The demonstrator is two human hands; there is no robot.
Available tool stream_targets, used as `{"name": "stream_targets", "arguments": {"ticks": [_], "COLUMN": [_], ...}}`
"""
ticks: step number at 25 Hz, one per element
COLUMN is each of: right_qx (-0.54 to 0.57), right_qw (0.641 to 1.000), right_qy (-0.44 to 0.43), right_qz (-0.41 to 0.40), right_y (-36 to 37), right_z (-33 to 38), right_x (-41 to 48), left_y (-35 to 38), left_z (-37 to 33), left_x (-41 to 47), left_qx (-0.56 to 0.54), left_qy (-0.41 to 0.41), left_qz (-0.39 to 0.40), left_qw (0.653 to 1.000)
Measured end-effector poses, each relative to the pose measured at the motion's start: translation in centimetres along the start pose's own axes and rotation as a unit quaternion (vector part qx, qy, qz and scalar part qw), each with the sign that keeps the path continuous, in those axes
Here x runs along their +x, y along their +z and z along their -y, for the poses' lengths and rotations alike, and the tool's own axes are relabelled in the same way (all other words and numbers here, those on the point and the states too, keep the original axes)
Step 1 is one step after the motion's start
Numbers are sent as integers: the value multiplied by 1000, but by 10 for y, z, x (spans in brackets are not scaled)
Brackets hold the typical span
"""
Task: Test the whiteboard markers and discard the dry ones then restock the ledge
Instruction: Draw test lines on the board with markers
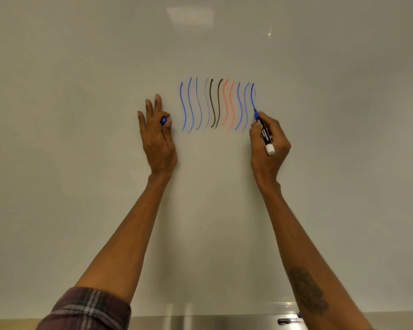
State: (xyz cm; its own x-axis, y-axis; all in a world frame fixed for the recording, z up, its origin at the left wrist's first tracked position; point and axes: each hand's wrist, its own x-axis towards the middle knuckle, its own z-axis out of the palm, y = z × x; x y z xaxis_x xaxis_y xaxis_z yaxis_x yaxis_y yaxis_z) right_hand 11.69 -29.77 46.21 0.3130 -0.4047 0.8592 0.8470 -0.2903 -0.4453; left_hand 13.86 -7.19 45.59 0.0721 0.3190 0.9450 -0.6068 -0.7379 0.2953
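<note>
Partly hiding a blue cap, left fingers pinch it; right fingers clamp the marker.

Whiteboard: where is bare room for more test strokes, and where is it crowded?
Bare: right of the right hand, left of the left hand, above the strokes, and below them between the forearms down to the ledge. Crowded: the band of strokes between the hands.

Right hand gripping blue marker on whiteboard, left hand pinching cap (blue), wavy test strokes between
</note>
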Motion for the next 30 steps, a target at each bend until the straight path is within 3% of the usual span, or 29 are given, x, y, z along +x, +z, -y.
{"name": "stream_targets", "arguments": {"ticks": [6,9,14,16,20,26,30], "right_qx": [45,73,-12,-10,125,267,315], "right_qw": [997,997,1000,999,973,902,846], "right_qy": [69,30,-9,38,193,318,382], "right_qz": [-5,-19,24,2,17,121,199], "right_y": [-10,-4,-6,-17,-33,-15,5], "right_z": [-1,11,6,-1,-5,2,16], "right_x": [-28,11,25,0,-50,-102,-139], "left_y": [0,-1,-2,-4,-12,-42,-70], "left_z": [0,-1,-1,-2,-8,-20,-34], "left_x": [0,0,-1,-1,-1,-43,-77], "left_qx": [3,3,-3,-9,-35,-94,-205], "left_qy": [8,11,2,1,1,-137,-323], "left_qz": [-5,-7,-6,2,21,-25,-68], "left_qw": [1000,1000,1000,1000,999,986,921]}}
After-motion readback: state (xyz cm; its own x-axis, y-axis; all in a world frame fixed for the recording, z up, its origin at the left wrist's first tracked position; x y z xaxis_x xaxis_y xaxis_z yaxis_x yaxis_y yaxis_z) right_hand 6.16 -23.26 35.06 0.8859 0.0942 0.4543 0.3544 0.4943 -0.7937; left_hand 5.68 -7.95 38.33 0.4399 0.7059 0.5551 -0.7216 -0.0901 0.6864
